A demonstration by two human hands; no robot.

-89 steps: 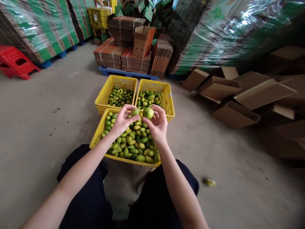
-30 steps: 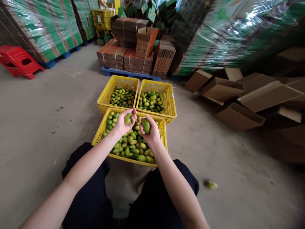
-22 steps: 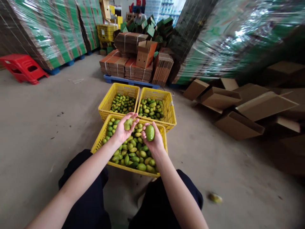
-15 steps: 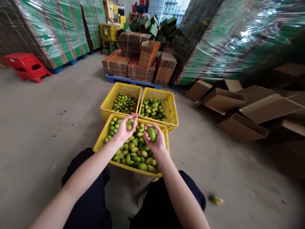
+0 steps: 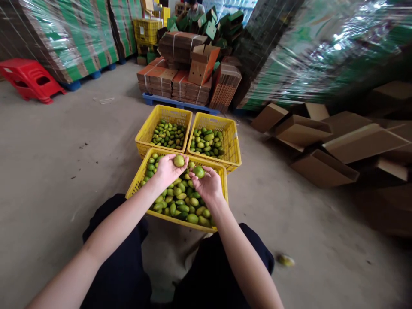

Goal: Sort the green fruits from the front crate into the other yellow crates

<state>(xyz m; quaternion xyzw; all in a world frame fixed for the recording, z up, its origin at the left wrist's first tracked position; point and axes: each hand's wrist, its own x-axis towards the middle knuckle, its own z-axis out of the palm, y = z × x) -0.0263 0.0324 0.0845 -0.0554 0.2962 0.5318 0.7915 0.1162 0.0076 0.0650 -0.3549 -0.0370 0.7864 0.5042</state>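
Note:
My left hand (image 5: 167,170) holds a small yellow-green mango (image 5: 179,160) at its fingertips. My right hand (image 5: 208,185) holds a greener mango (image 5: 198,171). Both hands hover over the near yellow crate (image 5: 138,182), which is full of green and yellowish mangoes between my knees. Two more yellow crates stand just beyond it: the left crate (image 5: 148,128) with small mangoes, the right crate (image 5: 234,141) with somewhat larger ones.
One loose mango (image 5: 284,259) lies on the concrete floor at my right. Open cardboard boxes (image 5: 322,167) are scattered to the right. Bundled flat cartons on a blue pallet (image 5: 174,83) and wrapped stacks stand behind. A red stool (image 5: 28,79) is at far left. A person (image 5: 195,6) sits far back.
Both hands have turned the mangoes up to their fingertips and sunk a little toward the near crate. The camera has tilted slightly down.

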